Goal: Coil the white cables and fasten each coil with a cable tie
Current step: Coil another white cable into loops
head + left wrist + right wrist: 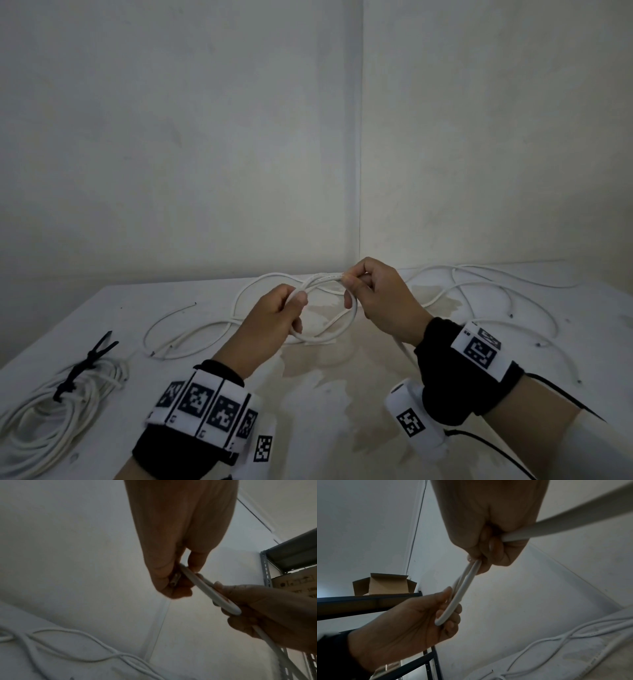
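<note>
Both hands hold a small loop of white cable (330, 337) above the middle of the table (335, 421). My left hand (294, 305) pinches the loop's left side between thumb and fingers. My right hand (356, 284) grips its right side, where the strands cross. In the left wrist view the left hand (173, 584) pinches the cable (205, 588) and a cut end shows. The right hand (484, 557) pinches the doubled strand (462, 592) in the right wrist view. A finished coil (44, 414) bound with a black cable tie (85, 363) lies at the front left.
Loose white cables sprawl over the table at the back left (191, 330) and back right (479, 294). Two walls meet in a corner behind the table. A metal shelf (368, 599) with an open cardboard box (385, 585) stands off to one side.
</note>
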Motion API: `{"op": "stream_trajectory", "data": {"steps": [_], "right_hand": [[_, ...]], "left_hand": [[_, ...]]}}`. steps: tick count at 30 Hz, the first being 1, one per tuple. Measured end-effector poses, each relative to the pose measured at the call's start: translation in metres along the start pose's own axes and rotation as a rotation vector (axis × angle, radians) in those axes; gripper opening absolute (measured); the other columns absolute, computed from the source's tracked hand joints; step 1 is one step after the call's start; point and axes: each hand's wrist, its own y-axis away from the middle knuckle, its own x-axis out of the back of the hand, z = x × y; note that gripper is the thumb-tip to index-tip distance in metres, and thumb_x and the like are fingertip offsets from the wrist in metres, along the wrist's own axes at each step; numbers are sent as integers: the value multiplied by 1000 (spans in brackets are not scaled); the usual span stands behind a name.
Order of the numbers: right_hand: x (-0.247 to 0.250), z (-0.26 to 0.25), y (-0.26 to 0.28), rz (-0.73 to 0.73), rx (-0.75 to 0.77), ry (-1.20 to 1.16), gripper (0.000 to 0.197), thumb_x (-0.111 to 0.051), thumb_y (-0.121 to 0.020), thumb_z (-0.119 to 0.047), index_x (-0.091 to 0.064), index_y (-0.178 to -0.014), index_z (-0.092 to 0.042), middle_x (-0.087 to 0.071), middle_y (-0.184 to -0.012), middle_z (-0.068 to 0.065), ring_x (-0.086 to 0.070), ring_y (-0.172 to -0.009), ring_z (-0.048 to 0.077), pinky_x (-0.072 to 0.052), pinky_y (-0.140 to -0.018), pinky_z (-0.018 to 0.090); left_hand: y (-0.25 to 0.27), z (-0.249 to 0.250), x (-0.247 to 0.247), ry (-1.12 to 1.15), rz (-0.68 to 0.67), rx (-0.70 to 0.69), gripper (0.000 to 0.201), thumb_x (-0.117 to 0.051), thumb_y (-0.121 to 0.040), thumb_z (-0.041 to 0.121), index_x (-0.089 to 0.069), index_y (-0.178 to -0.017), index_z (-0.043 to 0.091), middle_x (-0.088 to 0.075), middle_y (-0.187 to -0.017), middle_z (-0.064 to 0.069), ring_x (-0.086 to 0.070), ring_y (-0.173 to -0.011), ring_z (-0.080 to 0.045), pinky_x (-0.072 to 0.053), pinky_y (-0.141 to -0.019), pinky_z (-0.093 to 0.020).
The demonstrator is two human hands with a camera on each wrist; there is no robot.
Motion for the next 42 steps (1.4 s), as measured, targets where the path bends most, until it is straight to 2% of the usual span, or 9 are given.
{"op": "stream_trajectory", "data": {"steps": [7, 13, 18, 22, 27, 30, 35, 40, 42], "right_hand": [[2, 9, -2, 52, -15, 11, 18, -52, -92, -13, -50, -74, -15, -60, -58, -3, -42, -40, 2, -30, -44, 10], [5, 3, -3, -23, -19, 6, 15, -51, -94, -22, -50, -79, -18, -65, -65, -5, -43, -40, 1, -33, -43, 9], [21, 30, 10, -61, -20, 295, 11, -49, -94, -26, -48, -84, -21, -54, -55, -7, -44, -45, 3, -33, -51, 17], [46, 51, 14, 4, -28, 700, 19, -41, -96, -32, -52, -100, -17, -58, -80, -1, -55, -75, 21, -36, -64, 31], [42, 58, 6, 118, 333, 921, 32, -36, -90, -25, -60, -78, -8, -54, -67, 5, -55, -58, 24, -41, -51, 29], [28, 54, 3, 5, 484, 1120, 14, -50, -72, -9, -61, -63, -10, -53, -60, 4, -52, -48, 19, -40, -41, 22], [1, 37, 6, -129, 717, 1135, 30, -33, -66, -5, -62, -67, -15, -56, -66, 1, -53, -53, 15, -40, -48, 23], [-26, 12, -4, -130, 843, 1052, 32, -35, -70, -4, -66, -73, -13, -56, -65, 1, -52, -52, 17, -39, -46, 25], [-35, 9, -10, -156, 819, 955, 28, -40, -72, -1, -64, -80, -12, -55, -66, 2, -50, -52, 18, -37, -45, 25]], "left_hand": [[0, -1, 3, 213, -83, 135, 27, -40, -97, 13, -60, -80, 6, -56, -67, -5, -59, -58, -3, -52, -62, -13], [-7, 0, -1, 182, 115, 42, 31, -38, -98, 13, -53, -72, 7, -55, -67, -4, -63, -63, -8, -54, -64, -16], [-12, -7, 17, 254, 299, 55, 30, -40, -98, 12, -56, -72, 7, -51, -66, -6, -61, -55, -6, -52, -62, -17], [-15, -14, 34, 293, 374, 94, 31, -39, -98, 13, -54, -72, 8, -48, -66, -6, -55, -63, -14, -50, -62, -18], [-18, -17, 31, 262, 372, 71, 32, -38, -99, 14, -54, -72, 8, -48, -67, -6, -56, -64, -15, -48, -68, -24], [-19, -17, 28, 261, 362, 55, 31, -39, -98, 14, -55, -73, 8, -50, -67, -6, -57, -66, -16, -49, -70, -26], [-21, -15, 15, 209, 359, 37, 32, -38, -98, 14, -56, -73, 9, -56, -68, -6, -59, -70, -18, -50, -68, -26], [-23, -11, -6, 66, 333, -14, 29, -41, -97, 13, -59, -75, 12, -60, -70, -5, -60, -70, -16, -51, -61, -22], [-22, -12, -9, -20, 309, -47, 28, -42, -96, 14, -62, -78, 8, -62, -69, -4, -59, -66, -17, -52, -67, -31]]}}
